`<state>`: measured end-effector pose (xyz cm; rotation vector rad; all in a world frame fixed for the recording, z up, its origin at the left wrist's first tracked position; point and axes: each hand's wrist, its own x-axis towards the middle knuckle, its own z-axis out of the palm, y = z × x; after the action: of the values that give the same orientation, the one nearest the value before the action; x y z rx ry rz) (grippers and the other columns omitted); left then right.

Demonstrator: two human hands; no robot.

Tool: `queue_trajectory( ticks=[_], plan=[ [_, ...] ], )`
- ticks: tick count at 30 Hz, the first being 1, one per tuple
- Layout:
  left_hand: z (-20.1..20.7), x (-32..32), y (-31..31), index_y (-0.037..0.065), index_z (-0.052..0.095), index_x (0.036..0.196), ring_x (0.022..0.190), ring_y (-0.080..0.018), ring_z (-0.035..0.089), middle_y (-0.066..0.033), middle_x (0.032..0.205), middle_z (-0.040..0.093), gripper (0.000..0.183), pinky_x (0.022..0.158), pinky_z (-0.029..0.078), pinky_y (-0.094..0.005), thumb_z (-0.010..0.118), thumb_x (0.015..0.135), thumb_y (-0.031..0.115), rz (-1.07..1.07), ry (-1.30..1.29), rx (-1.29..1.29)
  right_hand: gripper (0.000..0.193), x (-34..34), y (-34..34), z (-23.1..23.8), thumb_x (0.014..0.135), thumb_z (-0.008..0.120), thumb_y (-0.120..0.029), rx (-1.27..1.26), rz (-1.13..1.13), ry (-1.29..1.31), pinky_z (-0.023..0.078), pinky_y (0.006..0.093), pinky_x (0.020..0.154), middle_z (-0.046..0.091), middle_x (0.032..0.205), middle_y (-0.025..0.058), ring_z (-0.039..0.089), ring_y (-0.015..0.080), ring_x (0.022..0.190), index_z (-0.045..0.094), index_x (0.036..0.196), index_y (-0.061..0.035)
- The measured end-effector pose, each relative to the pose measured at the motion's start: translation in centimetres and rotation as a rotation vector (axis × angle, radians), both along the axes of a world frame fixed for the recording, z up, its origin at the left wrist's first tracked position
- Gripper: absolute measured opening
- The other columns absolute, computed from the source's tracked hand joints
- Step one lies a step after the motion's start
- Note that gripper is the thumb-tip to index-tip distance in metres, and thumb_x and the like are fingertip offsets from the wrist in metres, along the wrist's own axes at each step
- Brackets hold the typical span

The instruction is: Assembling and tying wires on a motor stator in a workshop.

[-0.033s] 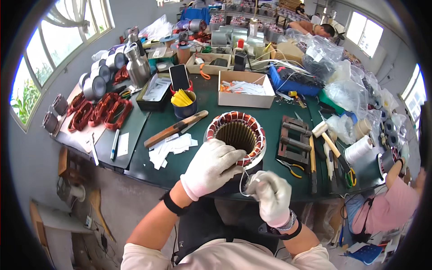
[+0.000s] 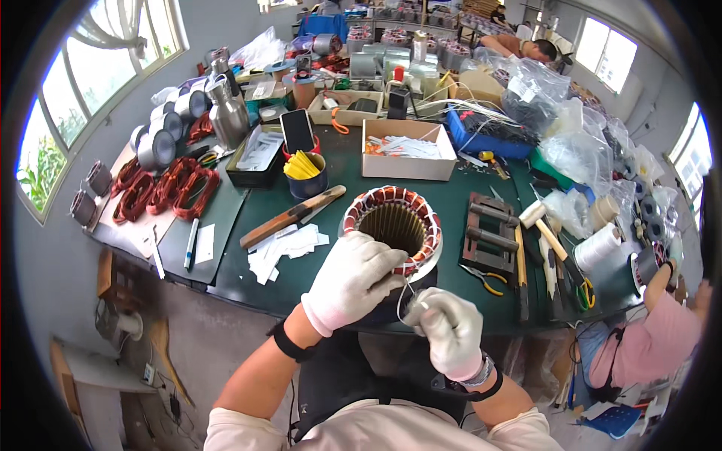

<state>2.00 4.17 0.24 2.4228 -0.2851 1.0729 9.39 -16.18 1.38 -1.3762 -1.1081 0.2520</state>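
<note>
Though half hidden under a glove, stands on end near the front edge of the green bench (image 2: 451,197), bore facing up: one stator (image 2: 395,197), ringed with copper windings. Presses down on its near rim with the left hand (image 2: 353,278), white-gloved, fingers curled shut over the winding. Pinches a thin loop of thread (image 2: 406,301) in the right hand (image 2: 450,331), also gloved, closed on the strand just in front of the stator, past the bench edge. Looks like lacing or tying of the winding end, mid-stitch to judge by the slack loop. Calls next, probably, for a steady pull to take up that slack, with the left hand clamped down so the coil does not lift. Counts outward: one stator, two gloved hands, one thread; one wooden-handled tool (image 2: 293,216) and one scatter of white paper slips (image 2: 289,244) to the left; one blue cup (image 2: 306,180) of yellow strips; one open cardboard box (image 2: 406,161) behind; one pair of pliers (image 2: 485,278) and one mallet (image 2: 543,225) to the right; roughly four red-brown coils (image 2: 169,188) far left, hard to count exactly. Takes in also one other person's pink sleeve (image 2: 654,338) at the right rim
</note>
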Motion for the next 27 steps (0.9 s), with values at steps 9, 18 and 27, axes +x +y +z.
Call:
queue_trajectory(
  ticks=[9, 18, 27],
  plan=[
    [0.5, -0.1, 0.9, 0.006, 0.073, 0.105, 0.092, -0.0292, 0.068, -0.0071, 0.093, 0.070, 0.038, 0.107, 0.048, -0.0500, 0.088, 0.070, 0.004, -0.028, -0.024, -0.004, 0.024, 1.9, -6.0, 0.0, 0.099, 0.061, -0.006, -0.261, -0.337, -0.286, 0.055, 0.0340, 0.071, 0.072, 0.093, 0.0149, 0.072, 0.0291, 0.080, 0.072, 0.121, -0.0017],
    [0.4, -0.9, 0.9, 0.007, 0.074, 0.106, 0.099, -0.0285, 0.070, -0.0071, 0.097, 0.073, 0.038, 0.119, 0.040, -0.0549, 0.086, 0.071, 0.002, 0.015, 0.047, -0.061, 0.010, 4.4, -1.3, -1.3, 0.100, 0.065, -0.001, -0.209, -0.236, -0.081, 0.050, 0.0271, 0.059, 0.070, 0.083, 0.0085, 0.062, 0.0127, 0.060, 0.068, 0.109, 0.0006],
    [0.2, -0.8, 1.0, 0.007, 0.075, 0.110, 0.101, -0.0297, 0.070, -0.0087, 0.099, 0.073, 0.040, 0.120, 0.039, -0.0554, 0.086, 0.072, 0.002, -0.001, 0.039, -0.069, 0.014, 5.0, 1.6, -1.6, 0.085, 0.075, 0.002, -0.142, -0.335, -0.315, 0.053, 0.0348, 0.076, 0.065, 0.096, 0.0113, 0.066, 0.0257, 0.084, 0.075, 0.098, -0.0032]
  ],
)
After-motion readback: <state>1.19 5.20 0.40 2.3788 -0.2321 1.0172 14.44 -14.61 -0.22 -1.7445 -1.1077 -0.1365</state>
